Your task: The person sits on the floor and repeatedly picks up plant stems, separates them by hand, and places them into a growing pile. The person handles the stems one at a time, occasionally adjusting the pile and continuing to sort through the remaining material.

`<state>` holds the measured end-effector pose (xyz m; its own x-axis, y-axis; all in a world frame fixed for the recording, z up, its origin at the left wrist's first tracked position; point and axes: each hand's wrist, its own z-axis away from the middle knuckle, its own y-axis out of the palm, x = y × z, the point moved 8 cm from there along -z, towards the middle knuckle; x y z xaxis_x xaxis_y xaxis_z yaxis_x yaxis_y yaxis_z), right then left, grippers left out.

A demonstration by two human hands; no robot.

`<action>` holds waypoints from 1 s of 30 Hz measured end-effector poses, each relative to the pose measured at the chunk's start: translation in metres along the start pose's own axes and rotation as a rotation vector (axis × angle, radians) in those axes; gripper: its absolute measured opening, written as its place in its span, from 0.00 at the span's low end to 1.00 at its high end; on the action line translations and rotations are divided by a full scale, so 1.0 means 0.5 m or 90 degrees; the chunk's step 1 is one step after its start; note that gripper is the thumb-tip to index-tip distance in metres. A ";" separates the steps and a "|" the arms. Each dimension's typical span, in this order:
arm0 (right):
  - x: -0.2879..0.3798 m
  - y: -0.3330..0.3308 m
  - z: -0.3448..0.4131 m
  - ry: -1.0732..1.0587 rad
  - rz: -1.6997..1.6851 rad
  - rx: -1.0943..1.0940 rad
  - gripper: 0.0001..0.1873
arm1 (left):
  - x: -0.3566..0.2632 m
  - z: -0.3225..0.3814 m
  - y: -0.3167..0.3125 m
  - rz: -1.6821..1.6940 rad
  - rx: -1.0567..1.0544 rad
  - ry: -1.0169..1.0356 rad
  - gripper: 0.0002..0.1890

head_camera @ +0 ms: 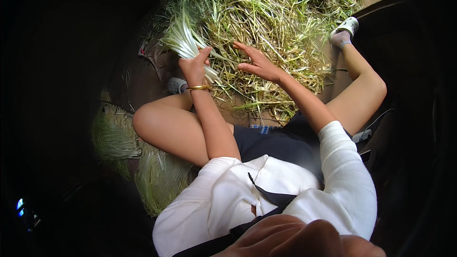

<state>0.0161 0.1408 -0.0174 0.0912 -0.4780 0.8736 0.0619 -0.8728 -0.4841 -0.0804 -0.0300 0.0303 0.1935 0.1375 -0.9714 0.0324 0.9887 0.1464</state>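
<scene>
My left hand (195, 64) is closed around a bunch of pale, long-stemmed leafy vegetables (184, 37), perhaps garlic chives. The white stem ends stick out below my fist, while the leaves fan out up and to the left. To its right, my right hand (259, 63) hovers with the fingers apart and nothing in it. A thin stalk reaches from the bunch towards my right thumb; whether they touch I cannot tell. Beneath and beyond both hands spreads a large heap of loose green and straw-coloured stalks (271, 24).
Trimmed bundles of the same stalks (117, 135) lie beside my left thigh, with more bundles (160, 178) nearer my body. My bent legs flank the heap. By my right hip are a white power strip (362, 135) with a cable and a dark flat device (366, 156).
</scene>
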 end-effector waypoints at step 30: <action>-0.344 0.209 -0.232 0.384 0.307 -0.046 0.54 | 0.002 -0.058 -0.063 0.202 -0.230 0.030 0.16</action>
<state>-0.1085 0.1207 -0.2125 -0.4667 -0.7598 0.4526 0.0865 -0.5485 -0.8317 -0.1094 -0.0591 0.0194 0.0943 0.4299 -0.8980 -0.3656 0.8539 0.3704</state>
